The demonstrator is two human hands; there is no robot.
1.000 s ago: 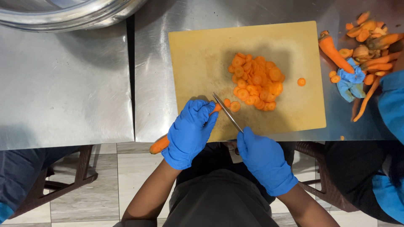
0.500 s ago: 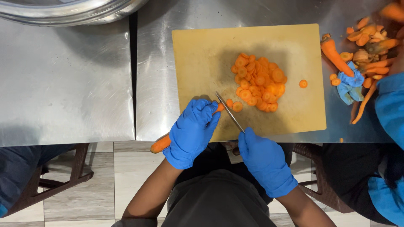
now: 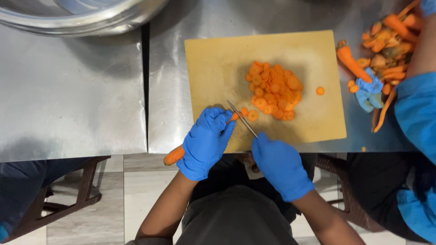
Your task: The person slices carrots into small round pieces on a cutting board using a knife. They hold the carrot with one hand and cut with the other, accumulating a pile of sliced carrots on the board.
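The left hand (image 3: 206, 140) in a blue glove wraps over a whole carrot (image 3: 175, 155), covering most of its length; only the thick end shows, sticking out past the near edge of the bench (image 3: 91, 104), and a short orange tip appears by the fingertips on the cutting board (image 3: 218, 68). The right hand (image 3: 281, 165), also gloved, is closed around the handle of a knife (image 3: 242, 119); the handle is hidden inside the fist, and only the thin blade shows, slanting up and left across the board's near edge to the carrot's tip. How the blade meets the carrot is hard to make out.

A pile of carrot slices (image 3: 274, 90) lies in the middle of the board, a few loose rounds lying close to the blade, and one single slice (image 3: 320, 90) sits apart to the right. The left and far parts of the board are bare. The board's near edge lies close to the bench edge, with the hands reaching over it.

At the top left, a large metal bowl (image 3: 81, 18) is cut off by the frame. At the right, a heap of carrot peelings and ends (image 3: 386, 41) lies on the bench beside the board, with another person's blue-gloved fingers (image 3: 368, 90) and blue sleeve (image 3: 418, 113) partly out of view.
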